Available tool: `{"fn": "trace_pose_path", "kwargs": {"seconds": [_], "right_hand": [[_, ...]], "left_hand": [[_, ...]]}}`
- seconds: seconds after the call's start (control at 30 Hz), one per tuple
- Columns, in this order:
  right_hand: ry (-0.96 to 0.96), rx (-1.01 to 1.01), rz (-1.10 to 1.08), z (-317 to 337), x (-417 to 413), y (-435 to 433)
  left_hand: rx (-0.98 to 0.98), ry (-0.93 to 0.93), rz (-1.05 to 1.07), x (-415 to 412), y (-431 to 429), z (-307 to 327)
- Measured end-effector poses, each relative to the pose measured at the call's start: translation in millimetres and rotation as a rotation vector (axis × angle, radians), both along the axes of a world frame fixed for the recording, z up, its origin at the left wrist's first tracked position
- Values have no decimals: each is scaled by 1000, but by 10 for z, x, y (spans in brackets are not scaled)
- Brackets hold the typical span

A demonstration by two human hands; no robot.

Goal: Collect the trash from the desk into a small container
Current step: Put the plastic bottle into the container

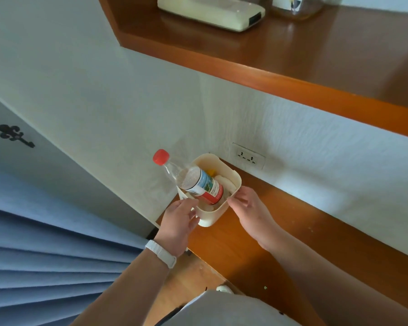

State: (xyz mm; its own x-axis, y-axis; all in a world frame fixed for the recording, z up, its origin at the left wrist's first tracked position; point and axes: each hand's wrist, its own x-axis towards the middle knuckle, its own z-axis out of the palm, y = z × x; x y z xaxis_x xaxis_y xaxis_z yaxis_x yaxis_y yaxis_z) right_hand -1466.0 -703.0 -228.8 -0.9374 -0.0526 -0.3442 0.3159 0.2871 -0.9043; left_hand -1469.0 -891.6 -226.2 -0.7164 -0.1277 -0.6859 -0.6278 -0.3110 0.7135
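A small cream container (231, 171) stands at the left end of the lower wooden desk (292, 236), against the wall. A clear plastic bottle (193, 178) with a red cap and a blue-and-red label leans out of it to the upper left. White crumpled paper (225, 182) and something yellow (211, 172) lie inside behind the bottle. My left hand (180, 223) rests against the container's near left side, fingers curled on it. My right hand (247, 207) touches its near right rim with the fingertips.
A wall socket (248, 156) sits just right of the container. Above is a wooden shelf (316, 55) with a cream device (212, 11) and a jar (299, 5). A blue curtain (45, 250) hangs at the left, past the desk's end.
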Motion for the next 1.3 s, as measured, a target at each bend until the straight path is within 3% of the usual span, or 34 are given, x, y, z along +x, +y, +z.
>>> {"fn": "trace_pose_path", "kwargs": {"seconds": [0.27,0.53,0.8,0.97,1.3], "right_hand": [[-55,-119,-102,-231,-354,-66],[-20,-37,-101,-231,-861,-15],[-23,-58,-70,-341,-1159,-34],[-30,-30,-62,-375,-1242,-68],[-106,-86,-123,-474,-1340,-114]], "left_hand": [[-66,8,15,-355,197,-140],[28,14,74,-764,364,-282],[-48,71,17,-1025,407,-455],[0,105,11,-1137,369,-510],[-5,44,-40,-1305,255,-534]]}}
